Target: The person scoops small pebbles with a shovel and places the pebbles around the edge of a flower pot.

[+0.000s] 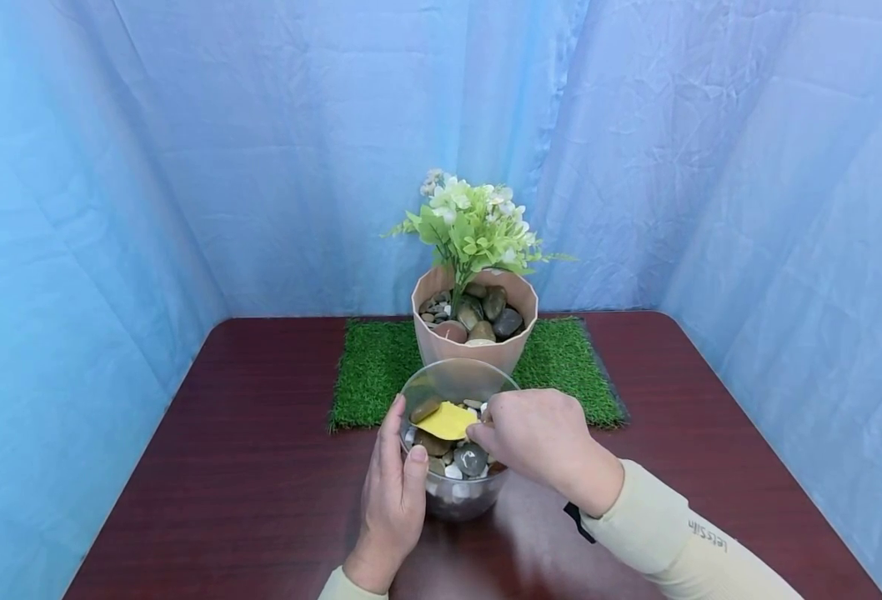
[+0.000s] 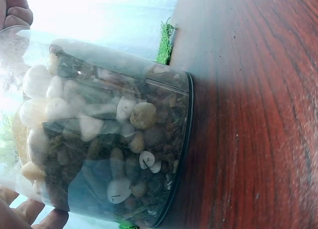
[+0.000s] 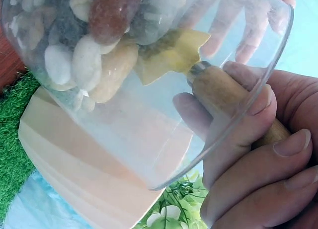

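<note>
Presumably to steady the clear bowl (image 1: 462, 502), the left hand (image 1: 396, 492) rests straight-fingered against it while the right hand (image 1: 542, 437) grips the yellow trowel (image 1: 447, 422) by its wooden handle (image 3: 218, 87)

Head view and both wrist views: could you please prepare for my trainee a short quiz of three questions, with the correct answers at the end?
1. True or false: the right hand grips the wooden handle of the yellow trowel.

2. On what does the plant pot stand?
A) a wooden tray
B) a green turf mat
C) a folded towel

3. Which hand rests against the outside of the clear container?

Key: 1. True. 2. B. 3. The left hand.
</note>
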Available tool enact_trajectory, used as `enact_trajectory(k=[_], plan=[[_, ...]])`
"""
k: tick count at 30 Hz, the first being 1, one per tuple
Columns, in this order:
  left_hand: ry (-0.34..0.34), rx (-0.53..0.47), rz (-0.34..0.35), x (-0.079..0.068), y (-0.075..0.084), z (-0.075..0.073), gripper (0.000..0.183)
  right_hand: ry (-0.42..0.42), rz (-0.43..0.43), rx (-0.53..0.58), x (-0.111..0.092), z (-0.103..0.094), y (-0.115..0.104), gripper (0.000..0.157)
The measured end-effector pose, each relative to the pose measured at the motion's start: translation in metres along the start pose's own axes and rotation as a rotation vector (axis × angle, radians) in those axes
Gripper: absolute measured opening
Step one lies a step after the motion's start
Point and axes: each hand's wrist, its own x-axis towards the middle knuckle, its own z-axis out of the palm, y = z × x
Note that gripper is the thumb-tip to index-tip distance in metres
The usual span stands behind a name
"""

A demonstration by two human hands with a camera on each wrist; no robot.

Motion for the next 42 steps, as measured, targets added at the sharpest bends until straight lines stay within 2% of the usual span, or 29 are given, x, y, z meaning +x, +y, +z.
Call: enact_trajectory(k=[5,11,25,42], plan=[[0.000,0.003,-0.002,0.000,0.000,0.000,0.063,0.092,-0.026,0.009,-0.002,0.005,0.001,0.054],[-0.008,-0.001,-0.004,0.000,0.000,-0.001,0.063,0.173,-0.050,0.041,-0.004,0.009,0.007,0.046],[-0.004,0.023,-0.007,0.000,0.001,0.000,0.064,0.163,-0.057,0.159,-0.010,0.009,0.018,0.015],[-0.007,0.021,-0.018,0.000,0.000,0.000,0.064,0.181,-0.071,0.237,-0.014,0.010,0.032,0.009]])
